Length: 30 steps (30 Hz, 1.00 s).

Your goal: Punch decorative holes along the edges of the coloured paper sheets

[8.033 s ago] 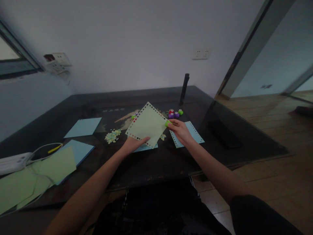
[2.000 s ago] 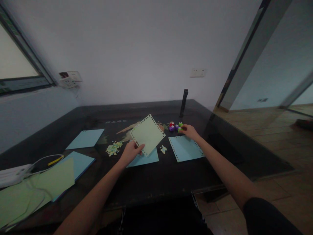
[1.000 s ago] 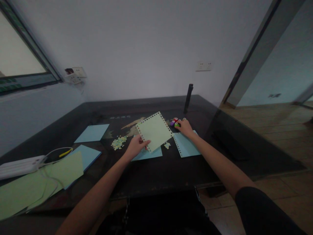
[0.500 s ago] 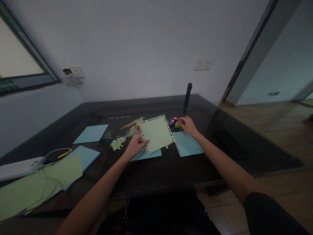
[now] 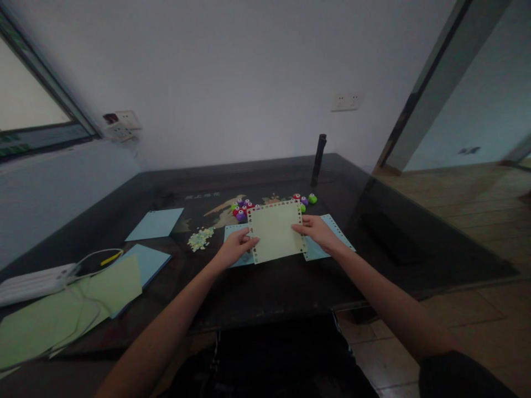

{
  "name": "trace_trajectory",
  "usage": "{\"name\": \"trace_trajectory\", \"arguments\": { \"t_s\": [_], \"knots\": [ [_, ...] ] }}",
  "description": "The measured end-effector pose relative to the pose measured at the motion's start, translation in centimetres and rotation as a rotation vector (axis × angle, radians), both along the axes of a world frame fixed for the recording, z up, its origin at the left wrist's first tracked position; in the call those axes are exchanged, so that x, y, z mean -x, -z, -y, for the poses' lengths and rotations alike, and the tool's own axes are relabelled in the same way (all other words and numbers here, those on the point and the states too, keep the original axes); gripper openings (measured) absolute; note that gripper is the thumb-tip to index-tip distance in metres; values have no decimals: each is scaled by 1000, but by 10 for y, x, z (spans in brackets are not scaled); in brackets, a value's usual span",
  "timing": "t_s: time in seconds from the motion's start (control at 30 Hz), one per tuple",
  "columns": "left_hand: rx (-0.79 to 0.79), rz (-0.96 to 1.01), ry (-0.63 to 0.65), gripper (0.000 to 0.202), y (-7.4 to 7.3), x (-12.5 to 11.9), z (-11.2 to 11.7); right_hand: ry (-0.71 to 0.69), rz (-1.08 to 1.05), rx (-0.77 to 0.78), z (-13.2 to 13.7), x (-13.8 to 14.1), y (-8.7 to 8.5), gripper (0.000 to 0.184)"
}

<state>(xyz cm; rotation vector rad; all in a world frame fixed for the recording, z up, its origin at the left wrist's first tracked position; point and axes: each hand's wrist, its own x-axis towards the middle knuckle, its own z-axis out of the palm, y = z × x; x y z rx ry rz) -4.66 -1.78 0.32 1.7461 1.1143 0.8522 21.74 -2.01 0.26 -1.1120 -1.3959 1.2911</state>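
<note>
A pale green paper sheet [image 5: 275, 231] with punched holes along its edges is held between both hands above the dark table [image 5: 265, 287]. My left hand [image 5: 236, 248] pinches its left edge. My right hand [image 5: 317, 233] grips its right edge. Under the sheet lie two blue sheets, one on the left [image 5: 232, 232] and one with a punched border on the right [image 5: 334, 235]. Small coloured hole punches sit beyond the sheet, one group at the left [image 5: 243, 209] and one at the right [image 5: 305, 199].
A heap of paper bits [image 5: 200, 239] lies left of the sheet. More blue paper [image 5: 155, 224] and green sheets [image 5: 62, 315] lie at the left, with a white power strip [image 5: 29, 279] and cable. A black cylinder [image 5: 318, 167] stands at the back.
My right hand left the punches at the back right and came to the green sheet's right edge. The sheet turned square to me and now both hands hold it.
</note>
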Motion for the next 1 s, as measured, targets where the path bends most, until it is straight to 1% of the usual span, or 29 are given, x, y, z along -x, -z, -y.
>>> {"name": "trace_trajectory", "arguments": {
  "t_s": [0.07, 0.13, 0.2, 0.37, 0.53, 0.83, 0.93, 1.0],
  "knots": [
    [10, 23, -10, 38, -1, 0, -3, 25, -38, 15, 0, -2, 0, 39],
    [10, 55, -59, 39, 0, 2, -6, 44, -55, 27, 0, -3, 0, 40],
    [-6, 82, -102, 36, 1, 4, -9, 54, -52, 28, 1, -3, 0, 39],
    [-52, 99, -133, 27, 1, 4, -8, 61, 27, -29, 3, -1, -1, 35],
    [-48, 108, -124, 26, -3, 2, -5, 55, 76, -62, 2, -2, -1, 34],
    [-27, 142, -113, 25, -2, 2, -7, 51, 67, -79, 4, -2, -3, 29],
    [-28, 148, -114, 26, -6, -1, -6, 64, 65, -92, 5, -3, -8, 26],
    [-31, 152, -116, 26, -11, -5, -6, 69, 60, -92, 6, -6, -13, 26]
  ]
}}
